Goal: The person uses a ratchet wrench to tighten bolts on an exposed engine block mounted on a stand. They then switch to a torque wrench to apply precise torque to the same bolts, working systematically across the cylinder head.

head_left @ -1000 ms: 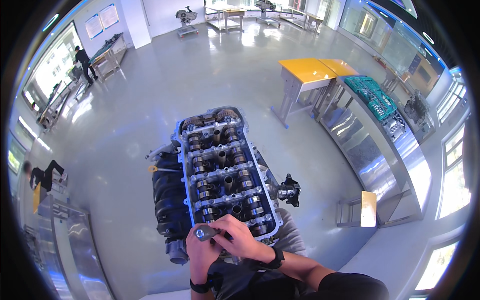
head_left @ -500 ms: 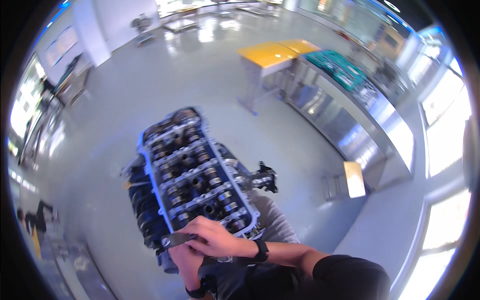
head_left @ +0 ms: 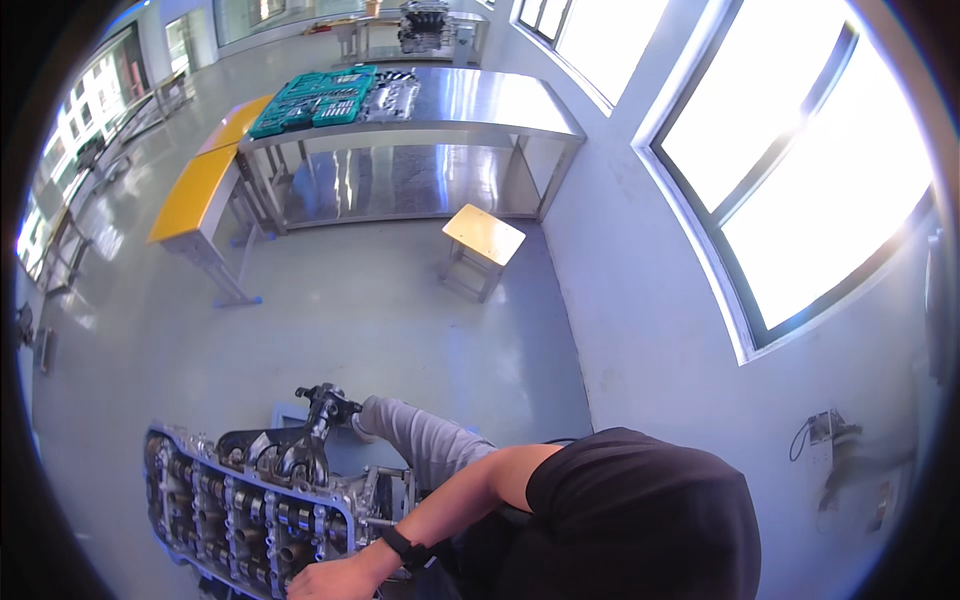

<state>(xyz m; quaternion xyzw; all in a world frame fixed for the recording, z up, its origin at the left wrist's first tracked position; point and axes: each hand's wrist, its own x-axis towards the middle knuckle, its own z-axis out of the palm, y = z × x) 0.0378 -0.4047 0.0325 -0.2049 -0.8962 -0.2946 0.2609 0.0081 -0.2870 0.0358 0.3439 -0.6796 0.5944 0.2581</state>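
Observation:
An engine with its top uncovered (head_left: 250, 510) fills the lower left, its camshafts lying in rows inside a blue-edged frame. My right hand (head_left: 335, 580) is at its near end, by the lower edge of the picture. The back of that hand and a black wristband show, but its fingers are cut off, so what they hold or touch is hidden. My left hand is out of the picture. From the engine's far side a dark manifold and a black metal fitting (head_left: 328, 402) stick out, beside my grey-trousered leg (head_left: 425, 435).
A steel workbench (head_left: 490, 100) stands ahead, bearing an open green tool case (head_left: 320, 100) and loose metal parts (head_left: 392, 97). Yellow-topped tables (head_left: 190, 200) adjoin it on the left. A small stool (head_left: 484, 235) stands before it. Wall and windows (head_left: 800, 200) run along the right.
My view has swung right, so the engine now lies lower left. Both hands were together at its near end around a dark flat piece; now only the right shows, at the lower edge.

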